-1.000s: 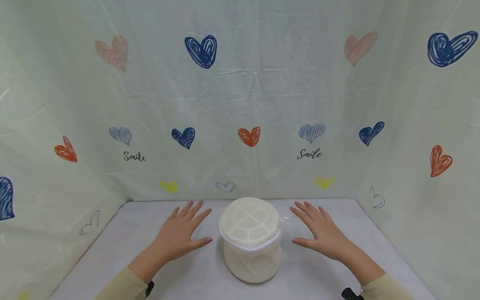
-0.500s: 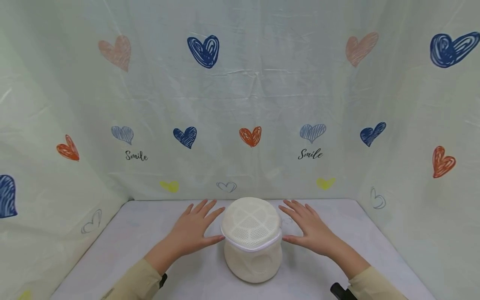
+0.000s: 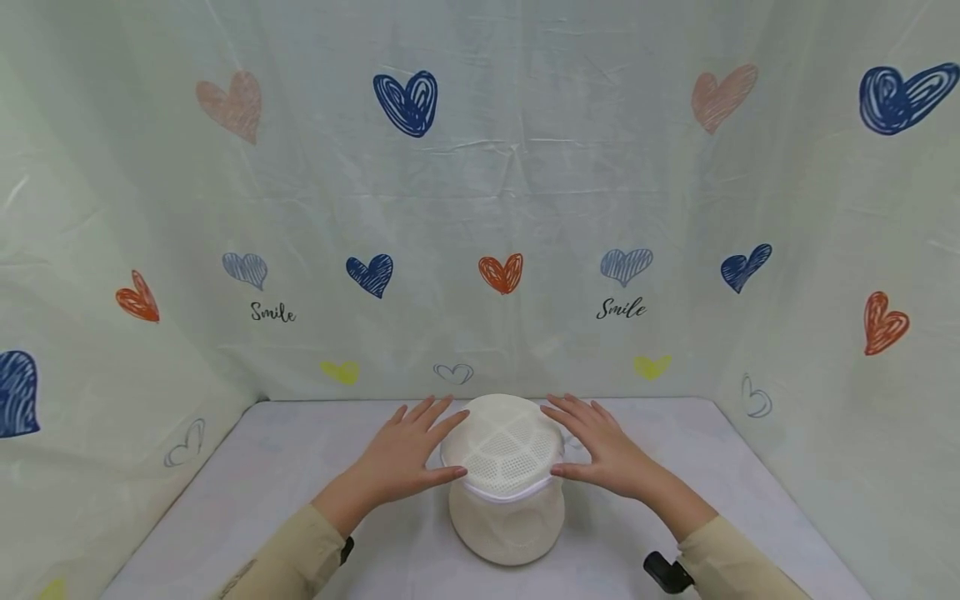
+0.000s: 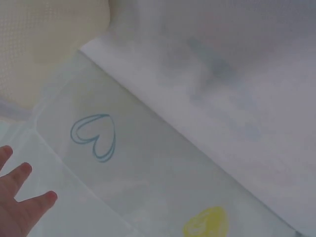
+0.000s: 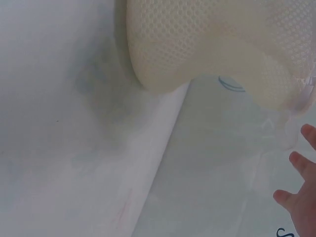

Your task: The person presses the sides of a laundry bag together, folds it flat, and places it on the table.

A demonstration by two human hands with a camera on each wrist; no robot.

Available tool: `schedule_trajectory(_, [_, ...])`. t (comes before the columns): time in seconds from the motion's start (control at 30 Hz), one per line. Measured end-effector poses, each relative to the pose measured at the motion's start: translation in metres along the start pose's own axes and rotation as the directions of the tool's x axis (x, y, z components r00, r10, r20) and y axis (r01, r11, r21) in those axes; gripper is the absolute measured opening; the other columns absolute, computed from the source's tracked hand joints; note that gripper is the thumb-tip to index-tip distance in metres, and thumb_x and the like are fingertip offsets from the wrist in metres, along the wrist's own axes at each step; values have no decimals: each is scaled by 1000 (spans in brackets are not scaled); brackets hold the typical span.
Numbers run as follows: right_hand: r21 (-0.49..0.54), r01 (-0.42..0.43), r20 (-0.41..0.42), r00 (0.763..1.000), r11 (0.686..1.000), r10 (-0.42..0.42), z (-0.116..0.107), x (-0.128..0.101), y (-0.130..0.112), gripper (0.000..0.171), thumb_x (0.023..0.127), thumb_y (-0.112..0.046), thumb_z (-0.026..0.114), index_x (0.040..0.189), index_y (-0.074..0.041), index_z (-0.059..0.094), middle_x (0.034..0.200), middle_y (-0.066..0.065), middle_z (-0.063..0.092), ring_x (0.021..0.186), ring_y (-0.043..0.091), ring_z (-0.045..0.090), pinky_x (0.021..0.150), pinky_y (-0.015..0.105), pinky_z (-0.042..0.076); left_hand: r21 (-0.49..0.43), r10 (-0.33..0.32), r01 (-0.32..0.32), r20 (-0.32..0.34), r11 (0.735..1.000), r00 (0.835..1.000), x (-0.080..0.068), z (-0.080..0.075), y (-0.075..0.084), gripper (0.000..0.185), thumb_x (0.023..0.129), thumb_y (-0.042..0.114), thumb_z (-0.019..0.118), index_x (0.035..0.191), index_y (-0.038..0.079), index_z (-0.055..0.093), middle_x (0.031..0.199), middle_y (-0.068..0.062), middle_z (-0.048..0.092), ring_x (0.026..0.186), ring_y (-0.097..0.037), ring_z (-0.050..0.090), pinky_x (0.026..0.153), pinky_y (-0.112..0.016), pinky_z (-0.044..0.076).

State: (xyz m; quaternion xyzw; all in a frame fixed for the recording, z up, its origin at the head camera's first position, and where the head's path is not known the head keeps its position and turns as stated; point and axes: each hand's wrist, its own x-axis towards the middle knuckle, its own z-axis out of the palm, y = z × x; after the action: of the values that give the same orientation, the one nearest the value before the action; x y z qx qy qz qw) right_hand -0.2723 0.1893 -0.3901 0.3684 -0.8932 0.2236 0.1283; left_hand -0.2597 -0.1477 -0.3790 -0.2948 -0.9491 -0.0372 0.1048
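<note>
A cream mesh bag point(image 3: 506, 479), round with a white zip seam under its flat top, stands upright on the table point(image 3: 300, 475). My left hand point(image 3: 408, 454) lies with straight fingers against the bag's left upper edge. At the right upper edge my right hand point(image 3: 600, 450) does the same, thumb at the seam. The right wrist view shows the bag's mesh side point(image 5: 212, 44) from low down. A corner of the bag point(image 4: 44, 44) appears in the left wrist view, with my fingertips point(image 4: 22, 170) at the lower left.
A pale curtain point(image 3: 510, 183) printed with coloured hearts and the word Smile closes in the table at the back and on both sides. Bare tabletop lies left and right of the bag.
Both hands have moved inward from flat on the table, wide of the bag, and now touch its top rim on either side. The bag has not moved.
</note>
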Motion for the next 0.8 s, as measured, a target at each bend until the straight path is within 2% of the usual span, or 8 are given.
schedule_trajectory(0.23, [10,35,23,999,999,-35,3,10,1,79,84,-54,67,149,-16,42,155,8,35,142,36,25,110,65,14,-17,29,-29,20,999,999,9,7,0,85,86,78,40,154,27,31,160,-5,24,145,-32,21,109,-64,23])
schedule_trajectory(0.47, [168,1,74,997,986,-13,4,18,-1,75,85,-46,69,148,-14,43,153,9,37,143,37,24,109,67,14,-41,36,-35,23,999,999,14,12,2,84,86,77,44,153,29,32,160,-3,23,145,-31,21,110,-62,23])
schedule_trajectory(0.67, [246,-53,70,997,968,37,9,20,3,74,84,-42,73,146,-14,45,153,10,36,140,40,27,104,70,23,-135,27,-22,32,991,999,16,14,5,84,87,73,48,153,24,33,160,-6,24,144,-33,23,109,-62,25])
schedule_trajectory(0.8, [335,-104,81,993,937,81,14,20,7,73,84,-38,75,146,-15,45,154,10,34,140,41,26,103,71,25,-231,2,9,49,973,999,17,17,5,83,89,69,50,154,20,32,159,-8,24,143,-34,24,109,-58,28])
